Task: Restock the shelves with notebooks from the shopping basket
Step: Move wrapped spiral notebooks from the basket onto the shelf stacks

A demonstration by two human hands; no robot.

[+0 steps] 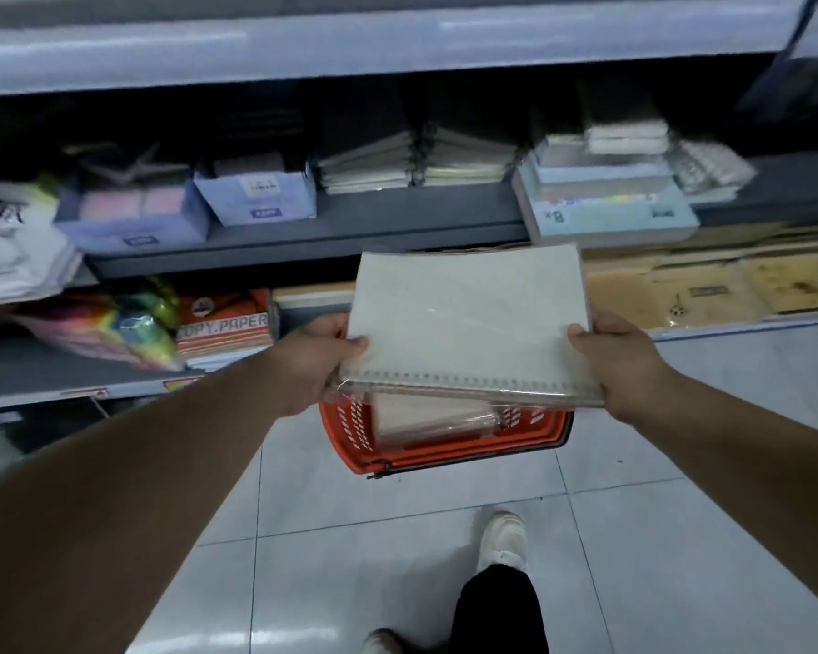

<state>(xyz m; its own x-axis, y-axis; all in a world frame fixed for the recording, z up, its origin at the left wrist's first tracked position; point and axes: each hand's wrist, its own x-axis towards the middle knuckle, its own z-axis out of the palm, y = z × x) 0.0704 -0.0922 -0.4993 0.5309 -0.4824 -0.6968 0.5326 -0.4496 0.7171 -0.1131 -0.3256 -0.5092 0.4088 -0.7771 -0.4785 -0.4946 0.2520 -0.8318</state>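
Both my hands grip a stack of plastic-wrapped spiral notebooks (pixel 468 318): my left hand (pixel 317 361) clamps its left edge, my right hand (pixel 619 361) its right. I hold it level above the orange shopping basket (pixel 445 446) on the tiled floor (pixel 397 535), in front of the stationery shelves (pixel 331 228). More notebooks lie in the basket.

Dim, bluish light overall, shelf recesses (pixel 256 120) lay in deep shadow, floor tiles (pixel 350 535) caught soft glare, motion blur smeared upper shelving, edges bowed by wide-angle distortion.
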